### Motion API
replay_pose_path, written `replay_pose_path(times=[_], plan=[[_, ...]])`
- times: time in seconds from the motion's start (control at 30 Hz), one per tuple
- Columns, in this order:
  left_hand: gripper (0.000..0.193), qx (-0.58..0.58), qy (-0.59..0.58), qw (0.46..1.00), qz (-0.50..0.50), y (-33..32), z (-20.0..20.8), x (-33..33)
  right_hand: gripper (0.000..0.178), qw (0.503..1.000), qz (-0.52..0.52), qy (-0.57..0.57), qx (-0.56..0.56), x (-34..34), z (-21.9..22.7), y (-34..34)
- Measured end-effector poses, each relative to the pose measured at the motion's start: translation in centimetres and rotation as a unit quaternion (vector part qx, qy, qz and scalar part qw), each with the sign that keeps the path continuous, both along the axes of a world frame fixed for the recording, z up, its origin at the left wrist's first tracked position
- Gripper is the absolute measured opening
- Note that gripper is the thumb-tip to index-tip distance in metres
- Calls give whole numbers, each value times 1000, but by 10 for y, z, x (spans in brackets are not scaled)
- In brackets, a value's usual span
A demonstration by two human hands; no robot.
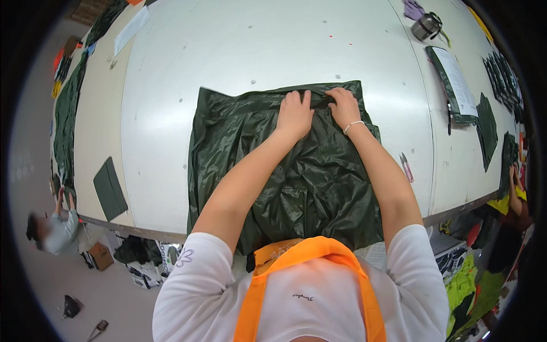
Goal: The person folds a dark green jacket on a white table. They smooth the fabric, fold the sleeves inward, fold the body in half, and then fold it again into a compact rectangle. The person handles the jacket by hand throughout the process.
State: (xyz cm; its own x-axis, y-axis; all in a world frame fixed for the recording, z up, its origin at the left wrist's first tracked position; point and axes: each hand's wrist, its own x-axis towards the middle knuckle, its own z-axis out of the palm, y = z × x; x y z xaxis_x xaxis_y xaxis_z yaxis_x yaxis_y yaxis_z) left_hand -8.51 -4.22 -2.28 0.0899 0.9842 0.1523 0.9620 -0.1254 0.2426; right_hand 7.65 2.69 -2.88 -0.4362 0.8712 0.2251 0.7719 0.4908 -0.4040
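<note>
A dark green, shiny garment or sheet (285, 165) lies wrinkled on the table in front of me, its far edge folded into a band. My left hand (295, 115) rests palm-down on that band, fingers stretched out and slightly apart. Just to its right, my right hand (345, 109) touches the same band with bent fingers; a gap shows between thumb and forefinger. The fabric between the two hands is partly shadowed. Near my right forearm lies a pair of small red-handled thread snips (406, 167).
The pale table (228, 45) bears a dark green folded piece (110, 188) at left. At right lie a paper sheet (456, 80) on green fabric, a black pen (449, 118), a metal flask (426, 26) and purple gloves (413, 9). Other people stand at the far left and right.
</note>
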Motion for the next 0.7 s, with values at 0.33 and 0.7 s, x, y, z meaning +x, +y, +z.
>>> replay_pose_path(times=[0.33, 0.7], plan=[[23, -8, -102, 990, 101, 19, 10, 24, 6, 997, 15, 62, -34, 1, 7, 4], [17, -105, -178, 968, 144, 42, 29, 15, 6, 995, 40, 93, -21, 13, 20, 11]])
